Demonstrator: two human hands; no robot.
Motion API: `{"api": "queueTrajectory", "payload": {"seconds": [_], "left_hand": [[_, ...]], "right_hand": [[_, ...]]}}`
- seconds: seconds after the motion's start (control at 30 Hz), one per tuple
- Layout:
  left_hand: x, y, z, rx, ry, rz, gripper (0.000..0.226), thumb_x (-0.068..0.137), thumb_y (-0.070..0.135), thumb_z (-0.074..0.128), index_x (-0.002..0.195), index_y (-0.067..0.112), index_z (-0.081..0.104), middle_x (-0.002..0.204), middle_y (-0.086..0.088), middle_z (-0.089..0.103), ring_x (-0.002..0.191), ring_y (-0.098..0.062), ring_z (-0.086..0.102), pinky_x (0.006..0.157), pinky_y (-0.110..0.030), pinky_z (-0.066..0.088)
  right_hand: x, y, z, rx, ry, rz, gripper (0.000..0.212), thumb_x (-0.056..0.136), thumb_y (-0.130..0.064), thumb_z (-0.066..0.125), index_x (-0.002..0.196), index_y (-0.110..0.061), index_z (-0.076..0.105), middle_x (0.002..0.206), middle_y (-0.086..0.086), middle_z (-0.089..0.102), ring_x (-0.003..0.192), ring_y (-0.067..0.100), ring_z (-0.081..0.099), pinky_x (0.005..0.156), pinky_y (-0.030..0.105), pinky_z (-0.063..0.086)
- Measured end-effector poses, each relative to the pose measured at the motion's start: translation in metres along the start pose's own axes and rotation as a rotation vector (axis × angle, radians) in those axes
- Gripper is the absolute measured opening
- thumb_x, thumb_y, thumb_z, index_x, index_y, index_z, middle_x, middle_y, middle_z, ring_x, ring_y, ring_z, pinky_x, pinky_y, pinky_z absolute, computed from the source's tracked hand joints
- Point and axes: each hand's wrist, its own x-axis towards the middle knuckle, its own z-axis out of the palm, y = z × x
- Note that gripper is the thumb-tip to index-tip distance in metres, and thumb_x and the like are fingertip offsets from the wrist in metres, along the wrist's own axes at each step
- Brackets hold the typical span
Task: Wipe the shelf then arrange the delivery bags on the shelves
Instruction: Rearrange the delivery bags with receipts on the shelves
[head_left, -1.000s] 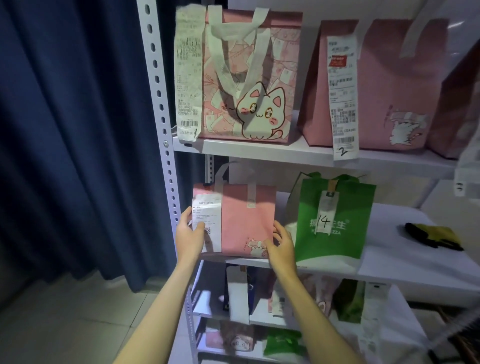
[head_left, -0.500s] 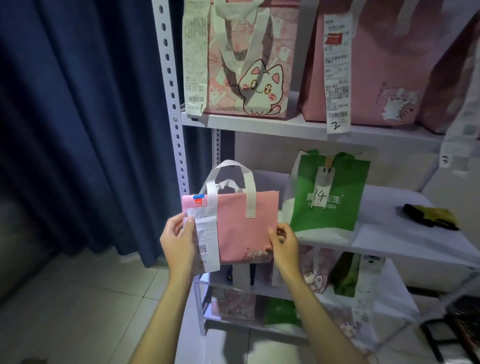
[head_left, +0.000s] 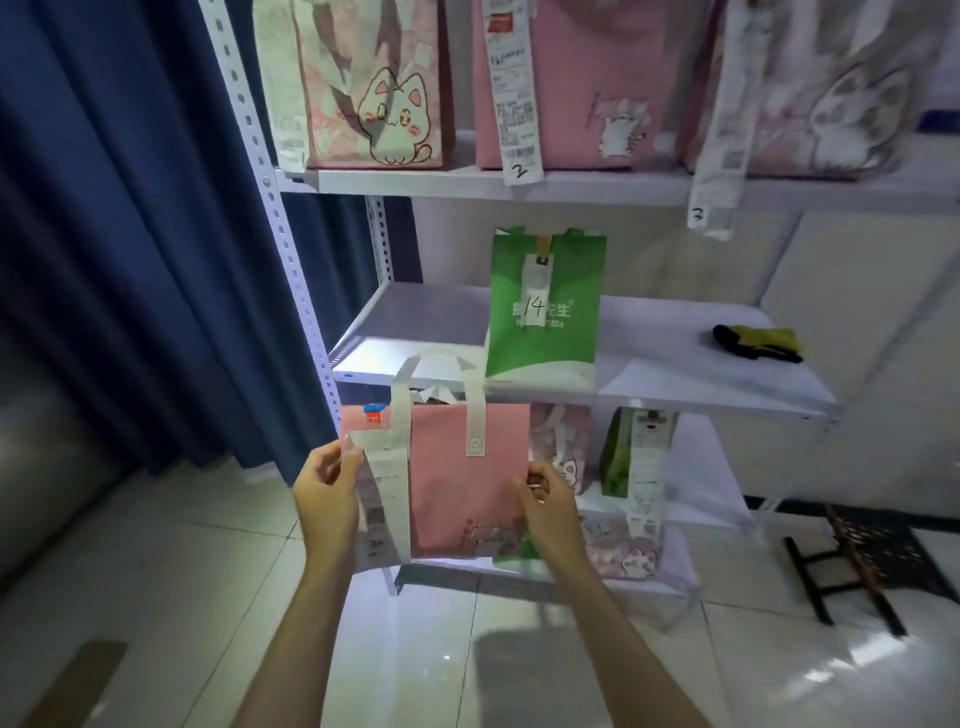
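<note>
white metal shelf unit (head_left: 649, 395) stands on pale floor tiles beside a blue curtain (head_left: 130, 234). pink bag (head_left: 462, 478) hangs upright in the air before the middle shelf, handles up, front toward the camera. left hand (head_left: 327, 493) and right hand (head_left: 550, 504) pinch its side edges. green bag (head_left: 545, 322) stands behind.

A dark blue curtain (head_left: 130, 234) fills the left of the frame. Pale glossy floor tiles (head_left: 171, 582) catch reflections at the bottom. At lower right stands a black stool (head_left: 872, 561) against a white wall (head_left: 878, 338).
</note>
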Motion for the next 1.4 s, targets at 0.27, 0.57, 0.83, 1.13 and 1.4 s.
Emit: {"api": "queueTrajectory", "payload": {"seconds": [0.27,0.57,0.83,1.13,1.4], "left_hand": [[-0.118,-0.032,0.056,-0.016,-0.120,-0.168,0.008,0.098,0.026,0.066,0.097,0.020,0.071,0.083,0.005,0.077,0.072,-0.015,0.073,0.062,-0.028,0.054],[-0.192,-0.067,0.148,-0.021,-0.308,-0.371,0.009,0.093,0.013,0.069,0.100,0.019,0.070,0.083,0.007,0.077,0.078,-0.020,0.072,0.062,-0.027,0.052],[-0.185,-0.110,0.231,0.053,-0.545,-0.507,0.021,0.089,0.014,0.074,0.109,0.014,0.068,0.105,-0.007,0.075,0.094,-0.023,0.072,0.075,-0.039,0.057],[-0.116,-0.153,0.340,0.150,-0.624,-0.588,0.011,0.093,0.015,0.072,0.103,0.016,0.068,0.107,-0.014,0.077,0.099,-0.033,0.073,0.097,-0.051,0.057],[-0.072,-0.152,0.446,0.383,-0.642,-0.332,0.026,0.092,0.012,0.071,0.112,0.016,0.054,0.113,-0.003,0.066,0.108,-0.029,0.065,0.097,-0.048,0.055]], "right_hand": [[-0.064,0.048,-0.126,-0.057,0.077,0.084,0.014,0.100,-0.010,0.056,0.104,-0.017,0.067,0.101,0.004,0.071,0.087,0.020,0.067,0.072,0.041,0.059],[-0.078,0.097,-0.237,-0.111,0.320,0.179,0.018,0.102,-0.023,0.057,0.093,-0.011,0.067,0.086,0.007,0.069,0.072,0.021,0.060,0.061,0.032,0.048],[-0.047,0.151,-0.290,-0.101,0.512,0.296,0.023,0.101,-0.026,0.060,0.086,-0.009,0.064,0.083,0.008,0.066,0.076,0.025,0.058,0.068,0.038,0.046],[0.013,0.181,-0.322,-0.188,0.567,0.321,0.025,0.101,-0.022,0.060,0.082,-0.006,0.059,0.075,0.008,0.062,0.068,0.020,0.052,0.062,0.036,0.040],[0.055,0.202,-0.336,-0.283,0.599,0.353,0.025,0.100,-0.023,0.061,0.076,-0.016,0.056,0.069,-0.002,0.061,0.063,0.012,0.055,0.055,0.030,0.039]]}}
